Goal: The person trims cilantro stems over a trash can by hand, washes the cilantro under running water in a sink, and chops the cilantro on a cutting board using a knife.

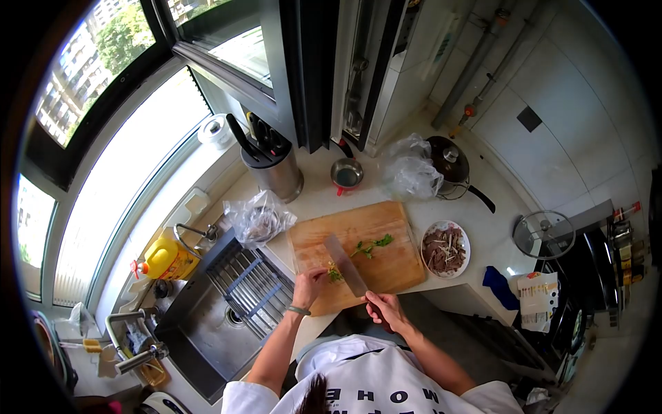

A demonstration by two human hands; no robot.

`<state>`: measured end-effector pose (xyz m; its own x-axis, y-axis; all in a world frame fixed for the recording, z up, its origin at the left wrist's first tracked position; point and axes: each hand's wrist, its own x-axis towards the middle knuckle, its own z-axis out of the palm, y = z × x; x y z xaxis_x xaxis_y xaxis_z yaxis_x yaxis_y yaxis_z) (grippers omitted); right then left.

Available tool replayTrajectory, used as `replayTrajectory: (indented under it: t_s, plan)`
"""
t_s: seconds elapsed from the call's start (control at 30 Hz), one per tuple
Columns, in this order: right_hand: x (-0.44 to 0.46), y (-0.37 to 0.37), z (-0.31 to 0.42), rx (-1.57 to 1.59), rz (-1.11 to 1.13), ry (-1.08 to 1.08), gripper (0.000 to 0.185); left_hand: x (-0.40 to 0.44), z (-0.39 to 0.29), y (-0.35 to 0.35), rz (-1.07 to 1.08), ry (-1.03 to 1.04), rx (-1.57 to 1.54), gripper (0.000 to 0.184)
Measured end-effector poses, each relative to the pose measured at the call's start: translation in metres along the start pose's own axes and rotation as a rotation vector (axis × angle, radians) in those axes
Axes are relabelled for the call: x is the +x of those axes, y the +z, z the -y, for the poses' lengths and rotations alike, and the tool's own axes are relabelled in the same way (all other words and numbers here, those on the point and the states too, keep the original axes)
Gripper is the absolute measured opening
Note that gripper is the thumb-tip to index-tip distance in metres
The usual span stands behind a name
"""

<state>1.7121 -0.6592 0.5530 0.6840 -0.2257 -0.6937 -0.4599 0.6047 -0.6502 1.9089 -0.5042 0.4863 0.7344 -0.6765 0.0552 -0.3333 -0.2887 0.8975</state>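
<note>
A wooden cutting board [310,231] lies on the counter before me. My right hand [386,310] is wrapped round the handle of a broad-bladed kitchen knife [348,269], whose blade slants up and left across the board. Just left of the blade, my left hand [310,286] has its fingers drawn together at a small bunch of green herbs [335,274]; the fingertips are too small to see in detail. Beyond the blade lies a leafy green sprig [376,244]. To the right of the board, a white plate [467,257] holds sliced brown meat with pale shreds.
A sink [196,345] with a drying rack [248,286] is on the left. Behind the board stand a knife block [279,176], a plastic bag [258,217], a small metal pan [346,174] and a lidded pot [448,162]. A stove [569,297] is at right.
</note>
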Motion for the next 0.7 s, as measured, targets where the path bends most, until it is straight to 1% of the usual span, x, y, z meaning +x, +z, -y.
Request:
replayTrajectory:
  t_s: [0.07,0.1,0.13,0.17,0.2,0.23,0.27,0.3,0.33,0.37,0.4,0.43,0.47,0.5,0.53,0.57,0.63,0.67,0.7]
  plan:
    - [-0.001,-0.002,-0.001,0.003,-0.012,-0.002,0.041,-0.003,-0.003,-0.001,0.001,-0.22,-0.008,0.016]
    - [-0.001,-0.003,-0.002,0.005,-0.023,-0.002,0.04,-0.003,-0.008,-0.003,-0.001,-0.219,-0.007,0.016]
    - [-0.001,-0.006,-0.004,0.005,-0.022,-0.004,0.04,-0.003,-0.013,-0.003,-0.08,-0.107,0.042,0.019]
    - [0.0,-0.009,-0.007,-0.208,-0.064,-0.111,0.036,-0.003,-0.018,-0.004,-0.158,0.006,0.091,0.022]
    - [0.001,-0.011,-0.008,-0.419,-0.108,-0.217,0.033,-0.003,-0.029,-0.006,-0.156,0.01,0.092,0.022]
    - [-0.001,-0.008,-0.005,-0.416,-0.111,-0.22,0.033,-0.004,-0.043,-0.008,-0.162,0.131,0.134,0.025]
    - [-0.005,-0.004,-0.003,-0.687,-0.204,-0.461,0.029,-0.006,-0.053,-0.008,-0.167,0.251,0.175,0.029]
    - [-0.01,0.001,0.002,-0.958,-0.297,-0.702,0.026,-0.007,-0.058,-0.008,-0.164,0.254,0.175,0.029]
    - [-0.021,0.008,0.015,-1.03,-0.284,-0.636,0.022,-0.009,-0.061,-0.007,-0.005,0.338,0.184,0.032]
    - [-0.021,0.009,0.014,-1.029,-0.284,-0.637,0.022,-0.01,-0.063,-0.006,0.154,0.42,0.193,0.035]
    - [-0.022,0.008,0.012,-1.114,-0.285,-0.685,0.023,-0.01,-0.065,-0.003,0.28,0.425,0.135,0.035]
    - [-0.022,0.008,0.009,-1.199,-0.284,-0.733,0.025,-0.01,-0.066,0.0,0.279,0.425,0.137,0.035]
    - [-0.021,0.007,0.006,-1.199,-0.283,-0.735,0.025,-0.011,-0.068,0.003,0.347,0.445,0.186,0.035]
    - [-0.021,0.006,0.004,-1.294,-0.285,-0.783,0.026,-0.012,-0.068,0.004,0.415,0.463,0.234,0.035]
    - [-0.02,0.004,0.003,-1.389,-0.288,-0.831,0.028,-0.011,-0.064,0.003,0.44,0.44,0.252,0.036]
    - [-0.021,0.0,0.002,-1.389,-0.29,-0.833,0.028,-0.01,-0.059,0.002,0.44,0.443,0.253,0.036]
    - [-0.03,-0.006,0.006,-1.438,-0.292,-0.88,0.029,-0.009,-0.048,-0.003,0.279,0.278,0.365,0.033]
    - [-0.036,-0.009,0.008,-1.39,-0.3,-0.855,0.029,-0.008,-0.041,-0.008,0.208,0.253,0.351,0.029]
    - [-0.04,-0.012,0.009,-1.39,-0.303,-0.855,0.029,-0.007,-0.04,-0.013,0.21,0.255,0.35,0.029]
